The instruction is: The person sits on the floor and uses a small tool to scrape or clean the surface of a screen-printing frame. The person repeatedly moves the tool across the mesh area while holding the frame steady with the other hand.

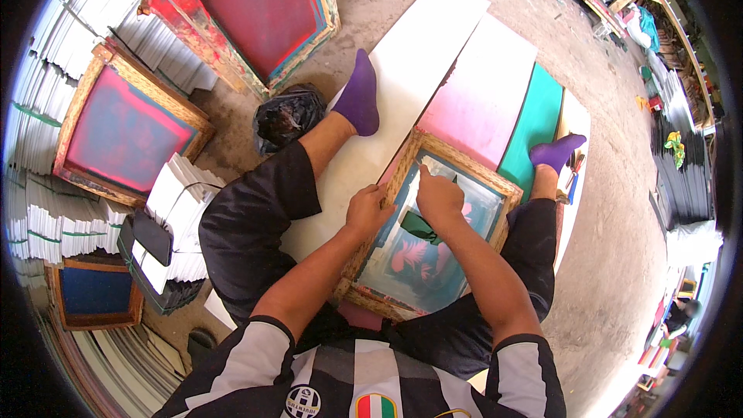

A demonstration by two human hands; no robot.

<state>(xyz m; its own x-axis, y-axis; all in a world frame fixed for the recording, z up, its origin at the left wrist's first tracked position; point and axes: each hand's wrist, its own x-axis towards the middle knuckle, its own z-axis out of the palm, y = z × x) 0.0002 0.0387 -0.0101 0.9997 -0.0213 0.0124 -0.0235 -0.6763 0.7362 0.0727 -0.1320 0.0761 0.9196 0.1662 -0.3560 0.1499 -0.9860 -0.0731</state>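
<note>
A wooden-framed printing screen lies tilted between my legs, its mesh blue-grey and whitish with pink leaf-like shapes. My left hand grips the frame's left side, thumb toward the mesh. Over the screen's upper part is my right hand, its index finger stretched to the upper left corner and the other fingers curled. A dark green scrap shows below that hand, and a dark tip pokes out beyond it. The scrap appears to be in the curled fingers; whether it is cloth or plastic I cannot tell.
Long white, pink-tinted and green boards lie under the screen and my feet. At the left stand a red-stained screen, a pink-edged screen, a black bag and stacked white sheets. Small tools lie by my right foot.
</note>
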